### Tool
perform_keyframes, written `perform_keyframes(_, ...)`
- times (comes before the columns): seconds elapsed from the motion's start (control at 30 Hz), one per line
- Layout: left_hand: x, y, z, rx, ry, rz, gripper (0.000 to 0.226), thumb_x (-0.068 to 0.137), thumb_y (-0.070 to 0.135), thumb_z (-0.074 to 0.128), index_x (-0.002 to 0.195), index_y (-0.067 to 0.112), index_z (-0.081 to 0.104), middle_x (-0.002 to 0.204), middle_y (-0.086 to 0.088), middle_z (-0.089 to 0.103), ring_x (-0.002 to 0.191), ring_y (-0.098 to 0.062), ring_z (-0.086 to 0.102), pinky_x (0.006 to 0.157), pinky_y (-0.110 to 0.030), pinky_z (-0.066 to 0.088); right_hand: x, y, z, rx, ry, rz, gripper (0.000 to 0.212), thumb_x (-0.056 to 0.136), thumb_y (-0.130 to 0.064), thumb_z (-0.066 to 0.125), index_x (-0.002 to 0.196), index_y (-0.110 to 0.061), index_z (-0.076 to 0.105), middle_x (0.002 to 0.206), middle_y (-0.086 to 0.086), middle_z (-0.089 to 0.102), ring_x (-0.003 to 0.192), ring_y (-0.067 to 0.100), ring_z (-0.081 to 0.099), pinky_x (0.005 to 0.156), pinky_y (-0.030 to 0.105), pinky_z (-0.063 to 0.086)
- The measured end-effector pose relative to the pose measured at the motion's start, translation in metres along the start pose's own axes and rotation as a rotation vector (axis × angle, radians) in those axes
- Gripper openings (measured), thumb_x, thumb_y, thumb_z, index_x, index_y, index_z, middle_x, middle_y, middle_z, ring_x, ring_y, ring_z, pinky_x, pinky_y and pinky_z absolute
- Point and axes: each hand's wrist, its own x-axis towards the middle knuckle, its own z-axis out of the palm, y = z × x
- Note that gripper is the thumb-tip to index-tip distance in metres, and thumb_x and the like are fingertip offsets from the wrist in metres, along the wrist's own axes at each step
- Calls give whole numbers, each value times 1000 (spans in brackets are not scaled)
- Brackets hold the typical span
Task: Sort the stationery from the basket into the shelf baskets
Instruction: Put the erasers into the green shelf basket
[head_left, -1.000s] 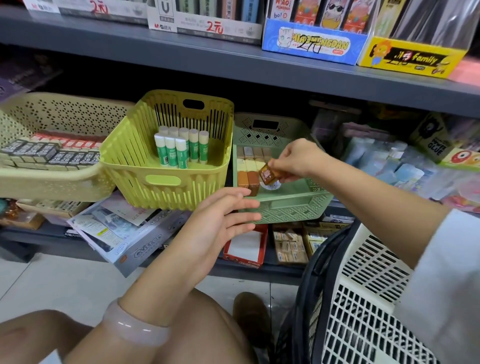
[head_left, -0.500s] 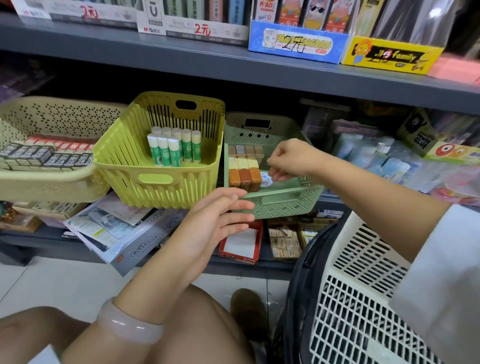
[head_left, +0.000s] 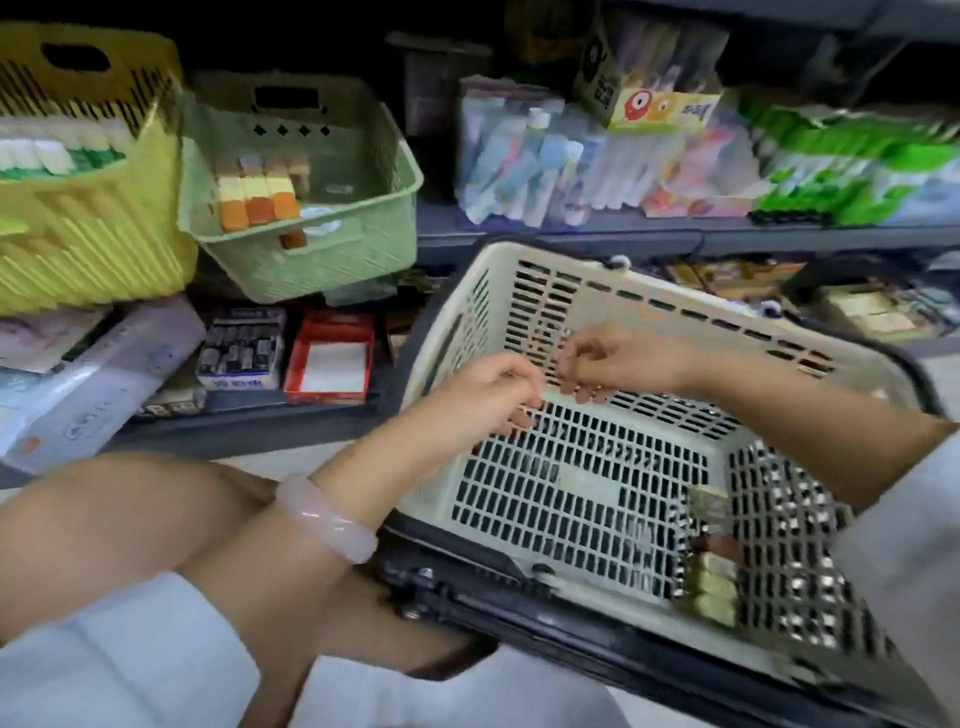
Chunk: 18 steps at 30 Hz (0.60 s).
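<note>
Even, soft indoor light, moderately bright. Heavy motion blur throughout; yellow basket (head_left: 88, 208) and packets on the shelf (head_left: 561, 234) smear badly. Upper shelf recess dark. Wide-angle bending at the edges. Both hands soft-edged; white basket (head_left: 582, 291) grid ghosted. Faint glare on bracelet (head_left: 324, 519).

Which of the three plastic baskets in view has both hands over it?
The white slotted shopping basket with the black rim, lower right. Both hands hover over it; the yellow basket and pale green basket sit on the shelf.
</note>
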Motion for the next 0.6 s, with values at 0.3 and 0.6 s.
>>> perform_keyframes(0.3,21,-32,19,486,-154,-102,11,93,38,44,101,38,52,102,14,57,92,-5,56,75,-27,44,-65,180,46,-635,-415,313,46,87,-35,57,128,-19,42,120,1,47,110,20,46,92,33,43)
perform_keyframes(0.6,19,-35,12,646,-154,-180,20,95,36,41,111,31,51,107,10,53,101,-11,53,78,-28,37,-72,207,75,-1103,-398,254,68,85,-34,59,143,-21,25,150,13,19,135,37,24,101,51,37)
